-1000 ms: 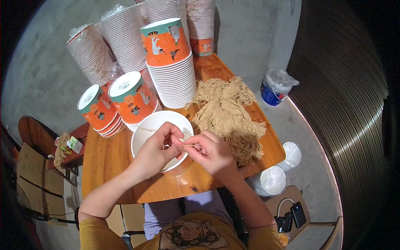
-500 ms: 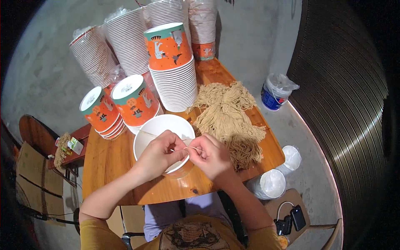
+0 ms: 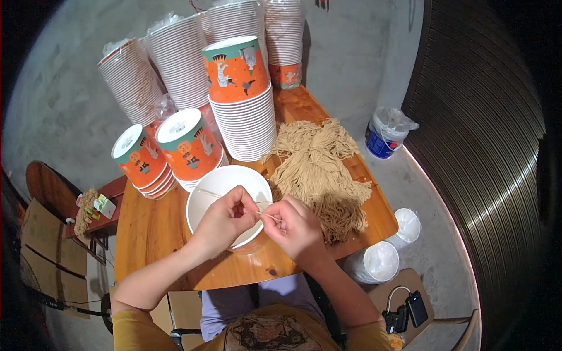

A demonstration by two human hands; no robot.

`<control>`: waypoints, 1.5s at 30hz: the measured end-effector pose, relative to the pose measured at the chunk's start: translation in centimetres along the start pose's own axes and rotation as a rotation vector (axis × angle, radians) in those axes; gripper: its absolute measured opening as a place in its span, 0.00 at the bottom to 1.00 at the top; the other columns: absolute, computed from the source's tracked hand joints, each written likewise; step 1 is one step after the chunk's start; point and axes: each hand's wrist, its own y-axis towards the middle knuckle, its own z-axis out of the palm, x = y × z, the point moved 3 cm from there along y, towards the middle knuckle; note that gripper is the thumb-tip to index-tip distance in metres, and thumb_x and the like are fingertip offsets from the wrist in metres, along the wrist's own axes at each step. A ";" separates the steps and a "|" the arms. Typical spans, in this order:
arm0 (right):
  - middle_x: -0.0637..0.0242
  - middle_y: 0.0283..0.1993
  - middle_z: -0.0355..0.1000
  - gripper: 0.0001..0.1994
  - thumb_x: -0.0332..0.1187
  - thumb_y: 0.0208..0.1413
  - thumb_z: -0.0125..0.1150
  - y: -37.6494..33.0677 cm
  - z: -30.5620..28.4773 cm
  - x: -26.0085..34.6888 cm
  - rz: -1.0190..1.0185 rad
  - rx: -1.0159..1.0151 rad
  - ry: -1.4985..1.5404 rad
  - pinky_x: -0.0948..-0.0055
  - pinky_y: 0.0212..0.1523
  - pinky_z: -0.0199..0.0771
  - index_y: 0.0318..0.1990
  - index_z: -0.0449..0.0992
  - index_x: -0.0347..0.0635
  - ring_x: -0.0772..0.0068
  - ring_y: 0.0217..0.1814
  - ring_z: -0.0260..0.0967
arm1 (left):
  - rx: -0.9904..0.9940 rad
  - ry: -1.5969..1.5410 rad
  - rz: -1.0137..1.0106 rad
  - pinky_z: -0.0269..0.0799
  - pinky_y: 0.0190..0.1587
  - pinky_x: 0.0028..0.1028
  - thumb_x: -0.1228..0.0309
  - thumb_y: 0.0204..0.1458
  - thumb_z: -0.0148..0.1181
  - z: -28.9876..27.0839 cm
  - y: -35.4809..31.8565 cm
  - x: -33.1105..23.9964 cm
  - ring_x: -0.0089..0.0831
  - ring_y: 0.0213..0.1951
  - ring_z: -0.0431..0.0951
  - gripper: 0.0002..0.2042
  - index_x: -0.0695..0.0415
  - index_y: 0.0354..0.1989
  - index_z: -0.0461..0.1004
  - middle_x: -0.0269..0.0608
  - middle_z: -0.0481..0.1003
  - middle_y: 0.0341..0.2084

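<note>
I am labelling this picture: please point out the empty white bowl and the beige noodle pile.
empty white bowl [image 3: 206,202], head view, bare inner wall.
beige noodle pile [image 3: 316,167], head view, middle of heap.

Thin noodle strand over a white bowl

One pale noodle strand [image 3: 266,216] is stretched straight between both hands, right over the empty white paper bowl [image 3: 218,184] sitting upright underneath them.

A small wooden bench [image 3: 152,234] carries a white bowl [image 3: 225,181], a heap of tan string bundles [image 3: 319,169], a tall stack of orange printed paper cups [image 3: 243,99] and 2 shorter stacks [image 3: 167,152] alongside it.
</note>
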 end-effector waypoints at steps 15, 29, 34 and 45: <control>0.68 0.26 0.68 0.05 0.21 0.48 0.63 -0.2 0.3 0.1 0.086 -0.065 0.099 0.78 0.23 0.65 0.30 0.73 0.39 0.80 0.22 0.63 | 0.021 -0.127 -0.126 0.63 0.36 0.18 0.76 0.53 0.61 0.0 0.2 0.1 0.14 0.31 0.65 0.06 0.57 0.34 0.69 0.26 0.68 0.27; 0.70 0.25 0.63 0.06 0.20 0.49 0.62 -0.2 0.6 0.2 0.108 -0.136 0.091 0.80 0.22 0.61 0.31 0.71 0.38 0.82 0.20 0.58 | 0.005 -0.287 0.011 0.65 0.41 0.18 0.79 0.54 0.60 0.3 0.6 -0.2 0.16 0.35 0.68 0.13 0.57 0.43 0.63 0.29 0.70 0.30; 0.73 0.26 0.65 0.05 0.20 0.52 0.60 -0.6 0.9 -0.2 0.195 -0.142 0.172 0.83 0.22 0.59 0.34 0.71 0.37 0.87 0.22 0.57 | 0.013 -0.132 0.004 0.65 0.42 0.18 0.78 0.55 0.60 0.1 0.2 -1.0 0.16 0.36 0.70 0.17 0.58 0.49 0.61 0.31 0.72 0.31; 0.71 0.28 0.65 0.11 0.19 0.49 0.65 -0.6 -0.1 -0.8 -0.036 -0.139 0.001 0.80 0.21 0.62 0.38 0.72 0.41 0.83 0.23 0.62 | 0.008 -0.167 -0.015 0.67 0.42 0.19 0.76 0.56 0.60 0.2 0.3 -0.8 0.17 0.36 0.71 0.19 0.59 0.54 0.60 0.32 0.73 0.30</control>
